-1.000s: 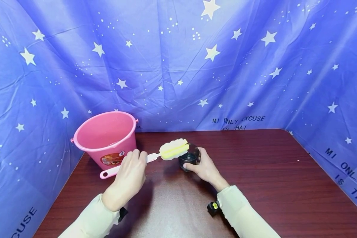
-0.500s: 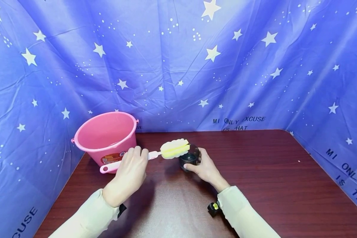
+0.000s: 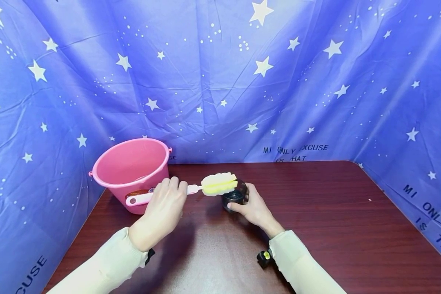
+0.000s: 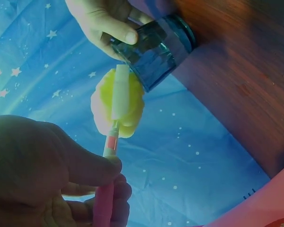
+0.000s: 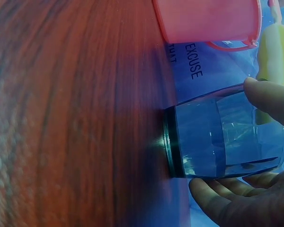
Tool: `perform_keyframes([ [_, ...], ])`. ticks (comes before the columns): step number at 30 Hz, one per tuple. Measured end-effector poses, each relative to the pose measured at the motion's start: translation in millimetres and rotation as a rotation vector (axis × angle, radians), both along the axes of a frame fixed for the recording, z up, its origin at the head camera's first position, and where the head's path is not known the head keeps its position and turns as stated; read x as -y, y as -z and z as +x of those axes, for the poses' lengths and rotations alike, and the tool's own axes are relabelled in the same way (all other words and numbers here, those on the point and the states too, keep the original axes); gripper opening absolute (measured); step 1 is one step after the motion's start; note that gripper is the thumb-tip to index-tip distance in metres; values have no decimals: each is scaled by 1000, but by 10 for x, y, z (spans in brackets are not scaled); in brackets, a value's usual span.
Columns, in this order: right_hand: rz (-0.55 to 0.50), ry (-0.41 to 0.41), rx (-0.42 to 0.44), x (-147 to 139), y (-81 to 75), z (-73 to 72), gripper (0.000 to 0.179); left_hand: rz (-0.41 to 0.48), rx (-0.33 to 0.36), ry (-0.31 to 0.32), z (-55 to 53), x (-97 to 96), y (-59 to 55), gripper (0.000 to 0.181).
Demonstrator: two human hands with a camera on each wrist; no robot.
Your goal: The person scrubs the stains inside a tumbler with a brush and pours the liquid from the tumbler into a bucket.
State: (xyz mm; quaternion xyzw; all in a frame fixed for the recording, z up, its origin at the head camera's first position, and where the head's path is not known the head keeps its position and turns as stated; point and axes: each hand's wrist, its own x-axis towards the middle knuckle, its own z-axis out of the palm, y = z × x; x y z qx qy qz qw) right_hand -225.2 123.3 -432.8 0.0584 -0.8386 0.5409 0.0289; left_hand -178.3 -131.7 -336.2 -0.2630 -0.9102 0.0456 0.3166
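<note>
My left hand [image 3: 161, 214] grips the pink-and-white handle of a sponge bottle brush [image 3: 219, 184], whose head is white and yellow. In the left wrist view the thumb [image 4: 97, 165] presses along that handle. With my right hand [image 3: 256, 209] I hold a dark clear glass [image 5: 217, 135], thumb on one side and fingers on the other. The glass stands upright with its base at the tabletop. The brush head overlaps the glass's rim in the head view, tilted nearly level. Through the glass a water-like level shows in the right wrist view.
A pink bucket [image 3: 132, 163] with a label stands at the back left, just behind the brush handle. The dark red wooden table [image 3: 327, 212] ends at a blue star-printed curtain [image 3: 213, 81] at the back and sides.
My left hand and the brush have shifted slightly to the right, bringing the brush head further over the glass. The handle's rear end has risen a little. My right hand and the glass stay put.
</note>
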Motion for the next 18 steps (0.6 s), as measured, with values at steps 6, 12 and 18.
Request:
perform_keyframes([
  [6,1,1,2,2,1,0,71,-43,-23,9,-16,-30,-27,16],
  [12,-14,-10,13,-1,7,-9,70,-105,-28,9,-34,-50,-74,12],
  [18,-9,-4,12,-5,15,-13,71,-132,-60,24,-59,-65,-125,12],
])
